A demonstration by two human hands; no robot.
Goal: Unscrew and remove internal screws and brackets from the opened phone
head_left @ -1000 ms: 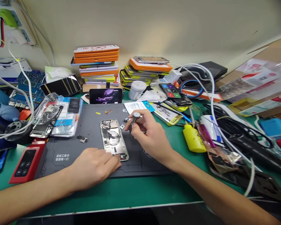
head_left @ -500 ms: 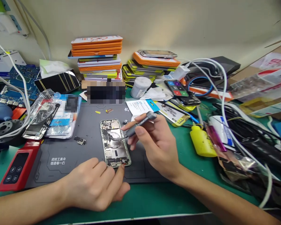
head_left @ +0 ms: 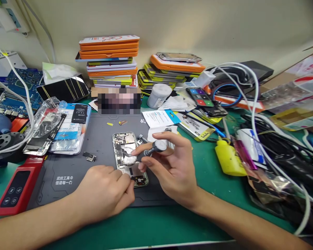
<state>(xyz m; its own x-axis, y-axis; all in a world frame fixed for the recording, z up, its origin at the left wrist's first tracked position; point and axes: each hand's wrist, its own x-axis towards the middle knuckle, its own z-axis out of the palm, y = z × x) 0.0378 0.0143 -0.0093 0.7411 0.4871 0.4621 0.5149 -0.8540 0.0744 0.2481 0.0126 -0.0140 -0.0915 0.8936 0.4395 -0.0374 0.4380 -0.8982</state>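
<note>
You have the opened phone with its pale metal rim and exposed silver interior (head_left: 126,170) lying flat on the dark grey printed mat (head_left: 99,139), which covers part of the green surface (head_left: 151,225). The mat presumably spares both from scratches.

Your right hand (head_left: 178,170) grasps a grey cylindrical screwdriver with a round metallic cap (head_left: 159,146) between thumb and fingers. The tool is tilted, its working end directed over the middle of the phone. This light fingertip hold appears suited to fine control. Whether the tip touches anything cannot be determined.

Your left hand (head_left: 104,189) is curled, fingers folded, against the near end of the phone, probably to steady it. Whether it pinches the rim cannot be told.

Left of the phone sits a small black-and-silver component (head_left: 90,157), well apart; beyond its far end lie a tiny yellow piece (head_left: 110,124) and a small copper-coloured strip (head_left: 123,122). Their spacing seems to keep them visible and out of your fingers' way.

Farther left of the phone, a flat black rectangular part (head_left: 79,114) rests on blue-and-white packaging (head_left: 69,135), perhaps set apart from the smaller pieces.
</note>
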